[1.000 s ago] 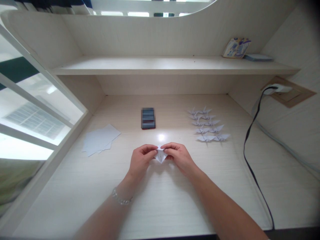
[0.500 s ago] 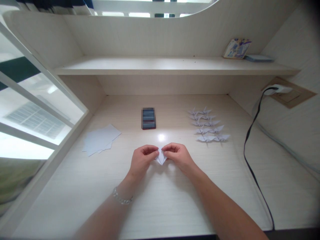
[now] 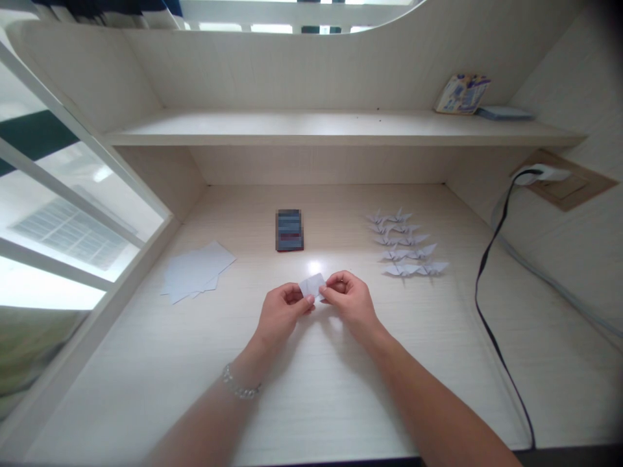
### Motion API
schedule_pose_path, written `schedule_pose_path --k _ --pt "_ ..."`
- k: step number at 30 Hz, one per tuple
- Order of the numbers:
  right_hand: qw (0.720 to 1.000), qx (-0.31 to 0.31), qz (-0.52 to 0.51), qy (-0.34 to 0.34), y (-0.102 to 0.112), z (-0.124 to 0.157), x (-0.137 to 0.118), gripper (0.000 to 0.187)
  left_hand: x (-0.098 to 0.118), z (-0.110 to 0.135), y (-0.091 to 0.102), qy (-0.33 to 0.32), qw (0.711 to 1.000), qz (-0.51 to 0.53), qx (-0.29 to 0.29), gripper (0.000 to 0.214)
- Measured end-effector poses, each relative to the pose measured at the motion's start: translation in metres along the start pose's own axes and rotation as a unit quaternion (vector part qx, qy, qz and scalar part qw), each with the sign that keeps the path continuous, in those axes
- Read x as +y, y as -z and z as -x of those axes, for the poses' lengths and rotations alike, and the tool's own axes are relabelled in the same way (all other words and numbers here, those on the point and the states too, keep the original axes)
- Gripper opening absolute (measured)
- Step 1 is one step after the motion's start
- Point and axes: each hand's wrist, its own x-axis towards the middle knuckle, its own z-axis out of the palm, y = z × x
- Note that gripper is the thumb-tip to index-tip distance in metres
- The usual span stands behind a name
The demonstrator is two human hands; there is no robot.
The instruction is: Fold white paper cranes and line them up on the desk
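A small folded piece of white paper [image 3: 310, 284] is pinched between my two hands, just above the desk near the middle of the view. My left hand [image 3: 287, 311] grips its lower left part, thumb on the near side. At its right edge, the thumb and fingers of my right hand [image 3: 351, 299] are closed on the paper. Several folded white paper cranes [image 3: 409, 269] stand in two columns to the right of my hands. On the left lies a loose stack of white paper sheets [image 3: 197, 269].
A dark rectangular object [image 3: 289, 230], its face blurred, lies beyond my hands. A black cable [image 3: 481, 285] runs from the wall outlet [image 3: 569, 185] down the desk's right side. Above the back of the desk, a shelf [image 3: 272, 123] holds a colourful packet [image 3: 461, 95] and a flat box [image 3: 505, 113].
The paper has been turned: its narrow point faced me before, and now a broad, squarish face shows. My left fingers have shifted slightly down and right; the right hand has risen a little.
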Motion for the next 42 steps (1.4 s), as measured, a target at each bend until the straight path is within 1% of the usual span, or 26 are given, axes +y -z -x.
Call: schedule_pose_path --k 3,5,7,8,11,14,19,25,28,32,37,39,42 --pt "1.0 -0.009 -0.002 -0.023 0.001 0.0 -0.001 0.03 0.002 -0.001 0.002 -0.034 0.999 -0.01 0.038 0.029" --pt "0.998 -0.035 0.021 -0.037 0.002 0.0 -0.002 0.036 0.002 -0.002 0.003 -0.056 0.996 -0.023 0.066 0.029" --pt "0.996 -0.065 0.055 -0.037 0.002 0.0 -0.004 0.04 0.003 -0.001 0.003 -0.069 0.994 -0.043 0.071 0.027" --pt "0.994 -0.078 0.074 -0.032 0.003 0.0 -0.004 0.038 0.003 -0.001 0.003 -0.072 0.994 -0.052 0.065 0.026" --pt "0.987 -0.098 0.129 -0.012 0.002 0.001 -0.006 0.021 0.005 0.001 0.001 -0.082 0.993 -0.065 0.047 0.022" --pt "0.983 -0.099 0.153 -0.001 0.002 0.001 -0.006 0.022 0.007 0.003 -0.002 -0.094 0.992 -0.07 0.049 0.02" --pt "0.986 -0.097 0.132 -0.011 0.002 0.002 -0.005 0.023 0.007 0.001 -0.001 -0.08 0.995 -0.028 0.044 0.02" --pt "0.988 -0.138 0.06 -0.041 0.002 0.0 -0.006 0.025 0.006 -0.001 0.005 -0.044 0.998 0.016 0.045 0.027" --pt "0.989 -0.137 0.048 -0.037 0.003 -0.001 -0.006 0.027 0.004 -0.001 0.006 -0.038 0.998 0.016 0.043 0.029" --pt "0.989 -0.118 0.088 -0.008 0.004 -0.001 -0.005 0.028 0.005 -0.002 0.008 -0.028 0.999 0.018 0.034 0.032" --pt "0.99 -0.091 0.106 0.004 0.004 -0.001 -0.005 0.031 0.009 -0.002 0.007 -0.013 0.999 0.03 0.037 0.034" --pt "0.99 -0.087 0.113 0.013 0.003 -0.002 -0.004 0.031 0.008 -0.002 0.006 -0.016 0.999 0.002 0.028 0.032" --pt "0.99 -0.083 0.112 0.018 0.001 -0.001 -0.002 0.031 0.002 -0.002 0.006 -0.025 0.997 -0.077 0.009 0.027"
